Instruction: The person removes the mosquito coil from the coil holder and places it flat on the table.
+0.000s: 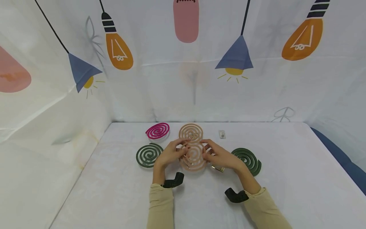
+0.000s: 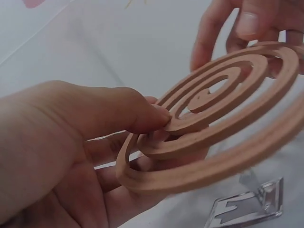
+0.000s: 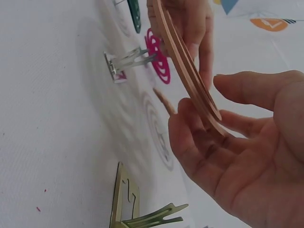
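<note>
A tan mosquito coil is held up off the table between the two hands. My left hand pinches its left rim, thumb on top and fingers beneath. My right hand is at the opposite rim. Its fingers touch the coil while the thumb stands off it. Below the held coil lies a silver metal coil stand. A gold metal stand sits by the right hand, partly hidden by it.
Another tan coil is just behind the held one. A pink coil stands at the back left, a green coil at the left. A second green coil is partly behind the right wrist. A small metal stand lies at the back right.
</note>
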`<state>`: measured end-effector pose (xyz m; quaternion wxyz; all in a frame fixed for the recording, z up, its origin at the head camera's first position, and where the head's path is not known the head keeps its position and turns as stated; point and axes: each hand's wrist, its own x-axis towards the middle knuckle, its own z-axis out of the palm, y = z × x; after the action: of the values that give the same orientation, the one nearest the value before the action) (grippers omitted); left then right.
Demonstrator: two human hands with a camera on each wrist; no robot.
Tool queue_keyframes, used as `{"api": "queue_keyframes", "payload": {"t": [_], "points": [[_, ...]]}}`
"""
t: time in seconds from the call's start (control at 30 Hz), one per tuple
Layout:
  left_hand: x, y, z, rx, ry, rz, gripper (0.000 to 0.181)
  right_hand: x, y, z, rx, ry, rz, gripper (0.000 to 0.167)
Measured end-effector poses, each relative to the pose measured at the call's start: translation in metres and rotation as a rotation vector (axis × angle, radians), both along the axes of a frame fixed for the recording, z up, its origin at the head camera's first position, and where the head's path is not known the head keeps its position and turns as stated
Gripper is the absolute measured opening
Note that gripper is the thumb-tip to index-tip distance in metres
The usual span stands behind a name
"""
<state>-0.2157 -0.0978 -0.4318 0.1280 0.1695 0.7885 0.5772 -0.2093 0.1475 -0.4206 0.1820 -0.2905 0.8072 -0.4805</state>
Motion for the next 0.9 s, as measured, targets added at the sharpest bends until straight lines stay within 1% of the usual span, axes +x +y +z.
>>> {"api": "queue_keyframes", "payload": {"t": [0.13, 0.23, 0.33, 0.43, 0.53, 0.7, 0.8, 0.9], "points": [[0.0, 0.006, 0.001, 0.05, 0.01, -0.012, 0.044, 0.0, 0.0, 0.003, -0.058, -0.052, -0.04, 0.053], [0.0, 0.011, 0.001, 0.084, 0.007, -0.026, 0.044, 0.001, 0.001, 0.003, -0.071, -0.056, -0.065, 0.052], [0.0, 0.015, 0.002, 0.083, 0.002, -0.015, 0.043, 0.0, 0.003, 0.003, -0.074, -0.041, -0.088, 0.051], [0.001, 0.02, 0.006, 0.072, 0.019, -0.012, 0.043, -0.001, 0.005, 0.003, -0.089, -0.032, -0.108, 0.05], [0.005, 0.025, 0.015, 0.058, 0.029, -0.016, 0.044, -0.001, 0.007, 0.004, -0.106, -0.031, -0.118, 0.05], [0.012, 0.031, 0.033, 0.043, 0.038, -0.03, 0.043, -0.003, 0.01, 0.005, -0.095, -0.034, -0.141, 0.048], [0.014, 0.034, 0.037, 0.03, 0.05, -0.036, 0.043, -0.004, 0.012, 0.006, -0.086, -0.037, -0.151, 0.048], [0.015, 0.037, 0.04, 0.029, 0.061, -0.043, 0.043, -0.004, 0.013, 0.007, -0.078, -0.035, -0.151, 0.047]]}}
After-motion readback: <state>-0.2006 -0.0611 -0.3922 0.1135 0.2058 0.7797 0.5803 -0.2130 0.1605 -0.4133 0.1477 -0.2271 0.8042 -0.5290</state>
